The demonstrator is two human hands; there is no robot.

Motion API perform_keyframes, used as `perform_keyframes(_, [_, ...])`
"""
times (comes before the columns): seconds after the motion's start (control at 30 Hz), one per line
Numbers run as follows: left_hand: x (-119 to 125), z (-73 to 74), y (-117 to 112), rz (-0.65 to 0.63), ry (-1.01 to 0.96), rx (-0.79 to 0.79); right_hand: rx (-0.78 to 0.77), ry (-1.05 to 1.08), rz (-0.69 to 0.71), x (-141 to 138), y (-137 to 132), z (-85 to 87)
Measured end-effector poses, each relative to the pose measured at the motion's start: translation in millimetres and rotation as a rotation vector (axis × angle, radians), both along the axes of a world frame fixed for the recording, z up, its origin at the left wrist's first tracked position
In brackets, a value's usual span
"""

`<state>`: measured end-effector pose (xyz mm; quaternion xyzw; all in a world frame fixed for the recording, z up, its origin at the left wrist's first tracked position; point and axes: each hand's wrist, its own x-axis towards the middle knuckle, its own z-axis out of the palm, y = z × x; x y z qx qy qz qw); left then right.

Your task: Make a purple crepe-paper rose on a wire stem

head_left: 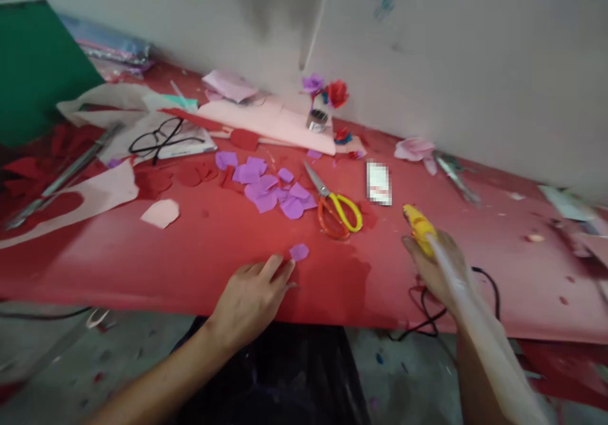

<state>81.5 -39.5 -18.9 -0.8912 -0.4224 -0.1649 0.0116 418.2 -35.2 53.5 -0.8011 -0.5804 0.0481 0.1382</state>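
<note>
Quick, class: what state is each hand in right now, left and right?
Left hand: open, flat on the red sheet, just short of a purple paper piece.
Right hand: closed on the yellow glue gun.

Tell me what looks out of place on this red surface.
One purple petal lies apart from the petal pile, beside the left hand. A black cord below the right hand, which holds a glue gun, loops over the front edge.

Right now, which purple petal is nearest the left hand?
The lone purple petal just beyond the left hand; the other purple petals cluster farther back by the scissors.
</note>
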Motion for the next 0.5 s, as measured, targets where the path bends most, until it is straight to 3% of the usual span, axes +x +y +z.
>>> perform_keyframes(0.13, [1.7, -5.7, 1.2, 0.08, -0.036, 0.029, -0.218, -0.417, -0.07, 35.4, 33.8, -4.7])
perform_keyframes(0.27, [2.5, -8.8, 0.7, 0.093, -0.04, 0.052, -0.379, -0.547, -0.087, 54.4, 54.4, -18.7])
perform_keyframes(0.4, [2.3, -9.8, -0.8, 0.119, -0.001, 0.049, -0.389, -0.548, -0.085, 50.5, 58.1, -22.2])
perform_keyframes(0.5, [2.6, -10.3, -1.6, 0.132, 0.018, 0.064, -0.285, -0.569, -0.078, 24.0, 58.1, -16.1])
